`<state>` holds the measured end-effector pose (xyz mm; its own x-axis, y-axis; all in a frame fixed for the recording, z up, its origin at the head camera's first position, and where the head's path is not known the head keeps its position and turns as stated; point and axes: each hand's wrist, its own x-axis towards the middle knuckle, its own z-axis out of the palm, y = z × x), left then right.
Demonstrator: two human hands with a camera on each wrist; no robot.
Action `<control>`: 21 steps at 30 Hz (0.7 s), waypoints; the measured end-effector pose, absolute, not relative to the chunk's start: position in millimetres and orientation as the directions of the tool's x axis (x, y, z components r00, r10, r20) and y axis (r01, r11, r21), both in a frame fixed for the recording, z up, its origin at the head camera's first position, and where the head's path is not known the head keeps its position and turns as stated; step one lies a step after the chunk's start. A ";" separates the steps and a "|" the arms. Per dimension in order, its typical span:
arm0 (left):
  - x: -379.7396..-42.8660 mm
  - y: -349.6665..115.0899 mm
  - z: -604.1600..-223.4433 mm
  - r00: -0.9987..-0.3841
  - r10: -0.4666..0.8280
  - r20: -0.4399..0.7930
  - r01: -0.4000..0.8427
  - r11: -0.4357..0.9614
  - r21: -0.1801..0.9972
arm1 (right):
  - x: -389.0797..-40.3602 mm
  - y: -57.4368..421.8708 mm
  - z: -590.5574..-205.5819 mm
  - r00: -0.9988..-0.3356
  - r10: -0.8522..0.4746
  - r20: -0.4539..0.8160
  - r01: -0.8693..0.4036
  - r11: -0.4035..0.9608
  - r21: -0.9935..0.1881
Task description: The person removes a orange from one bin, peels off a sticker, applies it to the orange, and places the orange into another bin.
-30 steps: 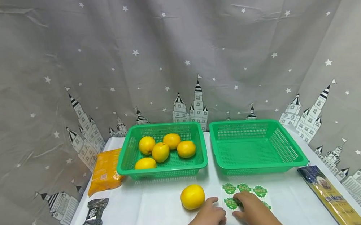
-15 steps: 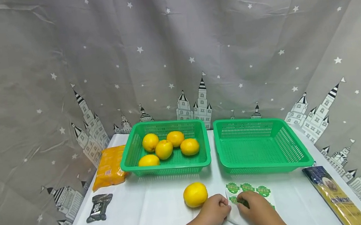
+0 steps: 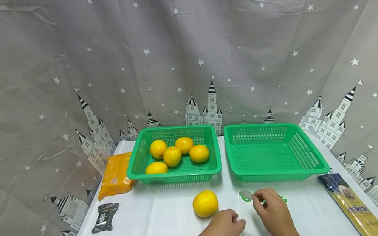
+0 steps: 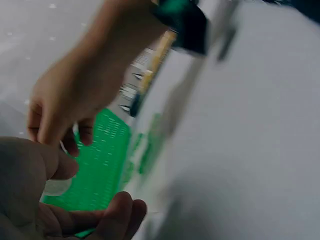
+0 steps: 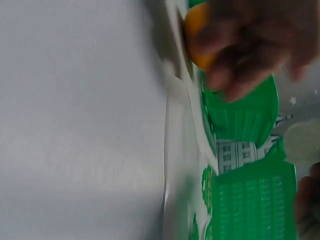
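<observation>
In the head view my right hand [image 3: 274,212] is raised over the sticker sheet [image 3: 252,224], pinching a round sticker [image 3: 246,194] by its edge. The sticker's pale back shows, also in the right wrist view, where the sticker [image 5: 302,142] hangs beside the fingertips. My left hand [image 3: 226,226] is just left of the right one, thumb and fingers apart and loosely bent, with nothing between them in the left wrist view [image 4: 30,190]. A lemon [image 3: 205,203] lies on the table just beyond the left hand. My right hand hides part of the sheet's green stickers.
A green basket [image 3: 175,174] with several lemons stands at back left. To its right is another green basket [image 3: 278,174]. An orange packet [image 3: 115,176] and a small black wrapped item [image 3: 105,217] lie left. A blue and gold packet [image 3: 352,204] lies along the right edge.
My right hand has peeled a sticker off the sheet and lifted it. The left hand came in to the sheet, then its fingers loosened. The head view shifted slightly.
</observation>
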<state>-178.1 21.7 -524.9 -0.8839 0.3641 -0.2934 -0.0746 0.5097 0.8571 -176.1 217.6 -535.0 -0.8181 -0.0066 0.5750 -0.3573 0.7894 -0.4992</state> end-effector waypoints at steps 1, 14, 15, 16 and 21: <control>-176.4 18.9 -518.4 -0.880 0.361 -0.309 -0.119 0.462 0.879 | -176.6 214.8 -535.7 -0.753 -0.053 0.656 -0.430 0.794 -0.429; -183.9 -13.1 -496.0 -0.969 0.196 -0.147 -0.115 0.169 0.979 | -185.1 175.2 -531.1 -0.390 -0.351 0.851 -0.737 0.673 -0.060; -184.9 -15.5 -497.0 -0.972 0.193 -0.133 -0.098 0.178 0.979 | -184.1 175.6 -531.2 -0.435 -0.346 0.831 -0.744 0.658 -0.116; -185.8 -18.1 -498.3 -0.975 0.190 -0.115 -0.078 0.191 0.978 | -182.8 175.7 -530.5 -0.499 -0.323 0.804 -0.735 0.650 -0.196; -191.5 -33.8 -500.5 -0.979 0.201 -0.013 0.040 0.255 0.966 | -183.0 166.6 -512.3 -0.915 -0.042 0.401 -0.365 0.509 -0.780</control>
<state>-191.5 -33.8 -500.5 -0.9794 0.2015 -0.0127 0.0399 0.2549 0.9661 -183.0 166.6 -512.3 -0.9151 -0.0423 0.4010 -0.3652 0.5088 -0.7796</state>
